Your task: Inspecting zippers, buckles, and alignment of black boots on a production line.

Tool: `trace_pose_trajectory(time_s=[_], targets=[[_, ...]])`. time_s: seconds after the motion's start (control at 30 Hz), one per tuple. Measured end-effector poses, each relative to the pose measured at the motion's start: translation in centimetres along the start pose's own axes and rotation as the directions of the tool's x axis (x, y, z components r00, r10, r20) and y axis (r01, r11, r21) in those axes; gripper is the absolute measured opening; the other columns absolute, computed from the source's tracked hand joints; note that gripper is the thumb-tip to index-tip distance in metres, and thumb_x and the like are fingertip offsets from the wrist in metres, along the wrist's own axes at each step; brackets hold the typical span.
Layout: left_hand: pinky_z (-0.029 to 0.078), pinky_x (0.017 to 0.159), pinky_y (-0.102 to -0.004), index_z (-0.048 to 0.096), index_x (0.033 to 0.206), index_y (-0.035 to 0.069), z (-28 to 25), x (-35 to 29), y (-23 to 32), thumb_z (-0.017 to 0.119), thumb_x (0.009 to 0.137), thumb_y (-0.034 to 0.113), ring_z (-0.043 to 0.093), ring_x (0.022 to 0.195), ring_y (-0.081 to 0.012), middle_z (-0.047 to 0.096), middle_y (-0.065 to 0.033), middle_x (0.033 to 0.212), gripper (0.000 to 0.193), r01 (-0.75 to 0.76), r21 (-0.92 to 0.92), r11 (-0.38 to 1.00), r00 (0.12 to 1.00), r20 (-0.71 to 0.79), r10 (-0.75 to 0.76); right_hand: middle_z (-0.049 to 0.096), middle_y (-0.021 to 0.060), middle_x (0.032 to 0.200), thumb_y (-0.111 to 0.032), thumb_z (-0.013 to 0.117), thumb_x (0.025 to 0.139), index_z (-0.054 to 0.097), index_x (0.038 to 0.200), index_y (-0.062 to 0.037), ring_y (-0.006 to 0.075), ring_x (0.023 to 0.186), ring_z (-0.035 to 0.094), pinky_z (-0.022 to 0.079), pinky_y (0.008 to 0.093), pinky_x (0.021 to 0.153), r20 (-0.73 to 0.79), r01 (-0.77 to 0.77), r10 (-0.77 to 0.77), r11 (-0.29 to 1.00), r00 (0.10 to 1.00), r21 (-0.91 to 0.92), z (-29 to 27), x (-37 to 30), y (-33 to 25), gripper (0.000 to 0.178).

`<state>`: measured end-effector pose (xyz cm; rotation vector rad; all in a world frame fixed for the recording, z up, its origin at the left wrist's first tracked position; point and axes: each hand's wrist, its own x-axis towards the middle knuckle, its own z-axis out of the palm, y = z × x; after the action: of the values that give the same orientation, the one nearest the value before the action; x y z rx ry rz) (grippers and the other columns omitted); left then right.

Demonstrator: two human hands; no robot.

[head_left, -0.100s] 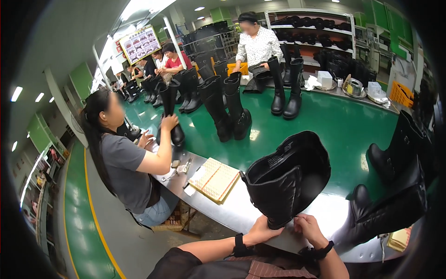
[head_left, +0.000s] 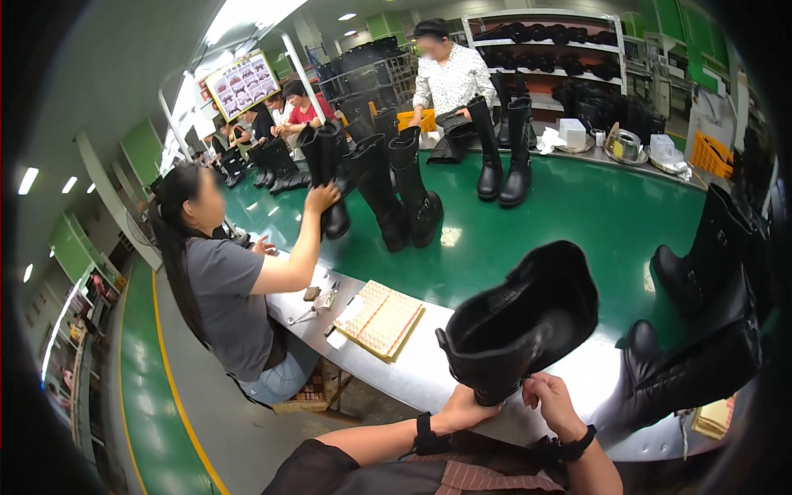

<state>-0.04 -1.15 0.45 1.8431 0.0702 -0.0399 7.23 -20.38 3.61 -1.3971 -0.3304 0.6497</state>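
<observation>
A tall black boot [head_left: 497,360] tilts in front of me above the metal edge of the bench, its wide shaft opening facing up toward me. My left hand [head_left: 467,411] is closed around its lower part, partly hidden beneath the leather. Close against the boot's right side, my right hand [head_left: 553,403] has thumb and fingertips pinched together; whatever lies between them is too small to make out. To the right, another black boot [head_left: 689,367] leans over the bench, with a buckled boot [head_left: 708,252] behind it.
A patterned yellowish pad [head_left: 379,320] lies on the metal strip [head_left: 429,351]. At left a seated co-worker [head_left: 235,272] reaches to black boots. Several boots stand on the green tabletop [head_left: 487,235]; across it stands another person [head_left: 455,82]. An orange crate [head_left: 713,155] sits far right.
The boot in my hands has tipped so that its upper shaft sits lower and its opening shows more. The co-worker's raised hand has moved right and farther over the table.
</observation>
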Motion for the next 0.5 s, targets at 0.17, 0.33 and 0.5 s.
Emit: trace_pose_trajectory(time_s=[0.17,0.33,0.5], targets=[[0.043,0.099,-0.0352,0.057,0.124,0.003,0.2,0.3,-1.1,0.075,0.075,0.020,0.056,0.112,-0.0223,0.062,-0.0121,0.119,0.055,-0.139,0.062,0.988,0.988,-0.060,0.143,0.059,0.0037,0.068,-0.018,0.048,0.097,0.057,0.075,-0.0024,0.0095,0.060,0.053,0.042,0.0235,0.056,0.069,0.184,-0.192,0.977,0.979,0.103,0.5,-2.1,-7.0,0.028],[0.050,0.080,-0.0298,0.066,0.108,0.003,0.1,0.0,0.3,0.072,0.081,0.019,0.063,0.090,-0.0155,0.068,-0.0049,0.096,0.032,0.018,-0.045,0.999,1.000,-0.005,-0.019,0.058,0.0024,0.071,-0.021,0.047,0.101,0.056,0.078,-0.0029,0.0082,0.061,0.052,0.042,0.0232,0.056,0.157,0.281,-0.286,0.958,0.945,0.059,1.2,-2.9,-12.8,0.030],[0.050,0.080,-0.0304,0.066,0.101,0.002,0.5,0.4,0.2,0.073,0.079,0.013,0.063,0.087,-0.0147,0.067,-0.0044,0.091,0.026,-0.087,-0.127,0.988,0.996,-0.030,0.084,0.056,0.0013,0.068,-0.023,0.047,0.101,0.056,0.077,-0.0029,0.0072,0.060,0.052,0.042,0.0215,0.054,0.117,0.358,-0.379,0.919,0.918,0.164,1.2,-4.0,-14.5,0.032]])
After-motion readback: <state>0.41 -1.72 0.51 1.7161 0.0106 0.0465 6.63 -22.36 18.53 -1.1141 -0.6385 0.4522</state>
